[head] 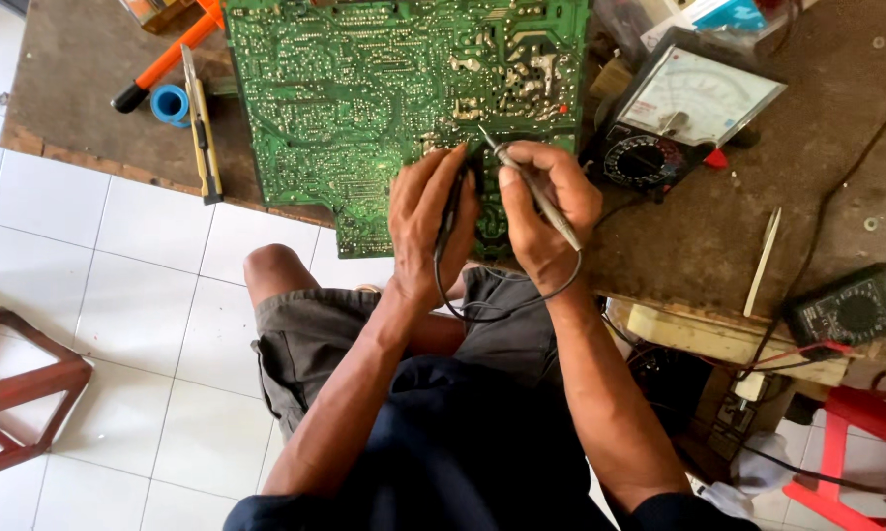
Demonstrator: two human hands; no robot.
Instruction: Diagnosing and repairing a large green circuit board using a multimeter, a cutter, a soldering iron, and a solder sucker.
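**Two probes held on a green circuit board**

White floor tiles are seen below a worn brown tabletop (708,236), on which a large green circuit board (364,88) is laid solder side up. The fingers of the left hand (428,221) are closed around a black probe (453,202), which is pressed down onto the board directly beneath the fingertips. The fingers of the right hand (546,211) are pinched shut on a grey probe (531,187), held like a pen, with its tip set on the board just above the thumb. Both hands are rested side by side on the near edge of the board, almost touching, and a black lead (507,310) is looped below the wrists. Both forearms are stretched forward from the seated body, with the palms turned down. An analogue meter (684,108) is stood just beside the right fingers, and a yellow utility knife (200,123) is lain well apart from the left fingers.
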